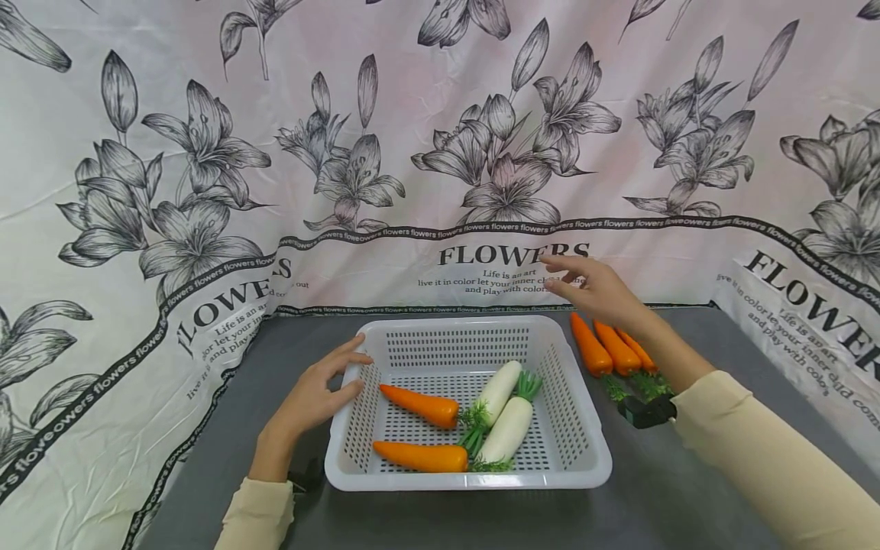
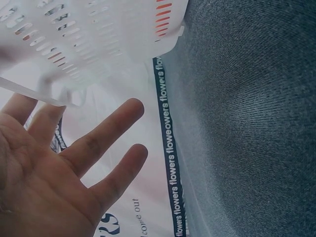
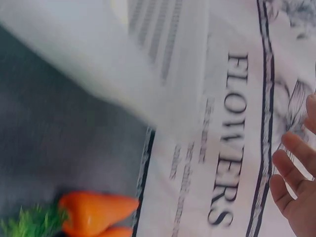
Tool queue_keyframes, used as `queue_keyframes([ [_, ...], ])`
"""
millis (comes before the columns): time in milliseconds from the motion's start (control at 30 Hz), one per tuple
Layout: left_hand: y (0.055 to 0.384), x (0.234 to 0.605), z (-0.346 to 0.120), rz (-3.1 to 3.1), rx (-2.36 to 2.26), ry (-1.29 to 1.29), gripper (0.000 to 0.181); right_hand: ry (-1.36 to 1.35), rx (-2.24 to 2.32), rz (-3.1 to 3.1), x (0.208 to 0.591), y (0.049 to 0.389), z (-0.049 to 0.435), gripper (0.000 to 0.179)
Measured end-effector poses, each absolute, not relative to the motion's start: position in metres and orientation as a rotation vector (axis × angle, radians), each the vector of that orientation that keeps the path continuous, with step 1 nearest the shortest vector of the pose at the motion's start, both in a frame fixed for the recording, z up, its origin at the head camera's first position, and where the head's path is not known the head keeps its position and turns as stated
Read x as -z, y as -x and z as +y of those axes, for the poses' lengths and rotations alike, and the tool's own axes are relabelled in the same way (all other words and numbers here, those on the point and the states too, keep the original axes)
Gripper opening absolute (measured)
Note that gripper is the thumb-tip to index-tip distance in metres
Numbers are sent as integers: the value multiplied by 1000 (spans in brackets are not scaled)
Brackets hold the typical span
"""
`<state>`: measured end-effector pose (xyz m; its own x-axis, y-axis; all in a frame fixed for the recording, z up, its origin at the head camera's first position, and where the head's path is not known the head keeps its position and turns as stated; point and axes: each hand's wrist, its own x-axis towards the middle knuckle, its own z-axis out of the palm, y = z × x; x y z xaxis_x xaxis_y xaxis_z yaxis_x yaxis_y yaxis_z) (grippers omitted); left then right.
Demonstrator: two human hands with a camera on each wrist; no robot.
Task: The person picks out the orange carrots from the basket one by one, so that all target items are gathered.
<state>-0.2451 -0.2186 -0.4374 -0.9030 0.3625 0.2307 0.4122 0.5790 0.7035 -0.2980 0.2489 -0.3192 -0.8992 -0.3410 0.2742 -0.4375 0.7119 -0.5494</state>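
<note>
A white perforated plastic basket (image 1: pixel 467 480) stands on the dark table. Inside lie two orange carrots (image 1: pixel 421 457) with green tops and two white radishes (image 1: pixel 510 431), close together on the right. My left hand (image 1: pixel 312 393) is at the basket's left rim, its fingertips reaching over the edge. The left wrist view shows that hand (image 2: pixel 54 168) with two fingers spread below the rim. My right hand (image 1: pixel 594 290) is raised with nothing in it, above and behind the basket's right back corner. Its fingers (image 3: pixel 291 168) are loosely extended in the right wrist view.
Three more carrots (image 1: pixel 591 347) lie on the table to the right of the basket, under my right forearm. A white cloth (image 1: pixel 509 191) printed with flowers and lettering hangs behind the grey table (image 1: pixel 660 489) and along both sides.
</note>
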Motion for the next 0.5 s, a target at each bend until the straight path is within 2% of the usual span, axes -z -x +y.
queue_keyframes([
  [500, 244, 436, -219, -2740, 1247, 677, 39, -822, -1088, -2710, 346, 298, 186, 47],
])
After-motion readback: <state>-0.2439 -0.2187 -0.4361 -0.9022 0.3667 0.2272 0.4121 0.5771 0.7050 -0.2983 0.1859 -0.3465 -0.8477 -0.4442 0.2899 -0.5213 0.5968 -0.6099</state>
